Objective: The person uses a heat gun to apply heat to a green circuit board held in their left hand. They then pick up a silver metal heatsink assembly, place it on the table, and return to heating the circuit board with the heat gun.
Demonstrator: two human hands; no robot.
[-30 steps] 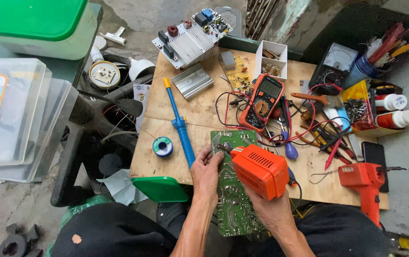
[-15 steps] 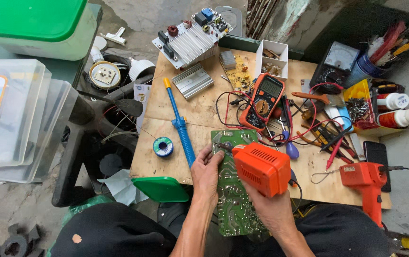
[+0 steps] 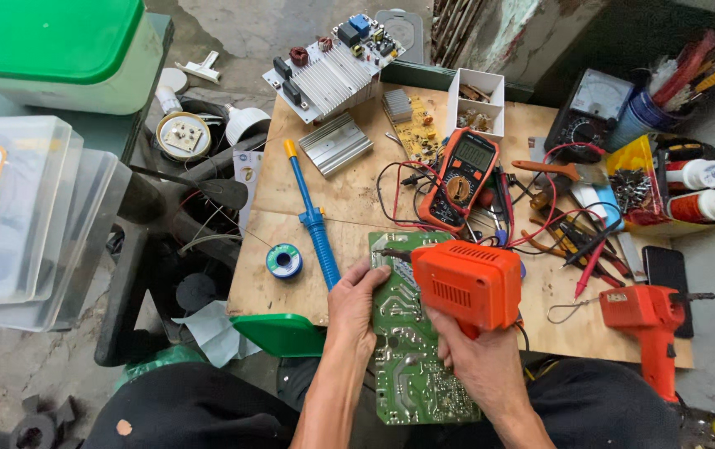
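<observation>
A blue desoldering pump with a yellow tip (image 3: pixel 314 223) lies on the plywood worktop (image 3: pixel 349 187), a small spool of solder wire (image 3: pixel 283 260) just beside it. Further back sits an orange-cased multimeter (image 3: pixel 461 177) among red and black leads. A second orange pistol-shaped tool (image 3: pixel 650 320) rests at the right edge. Off left, a green-lidded plastic tub (image 3: pixel 58 50).

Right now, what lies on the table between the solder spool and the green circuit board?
In the head view, the blue desoldering pump lies between the solder spool and the green circuit board, with the left hand at the board's edge.
</observation>
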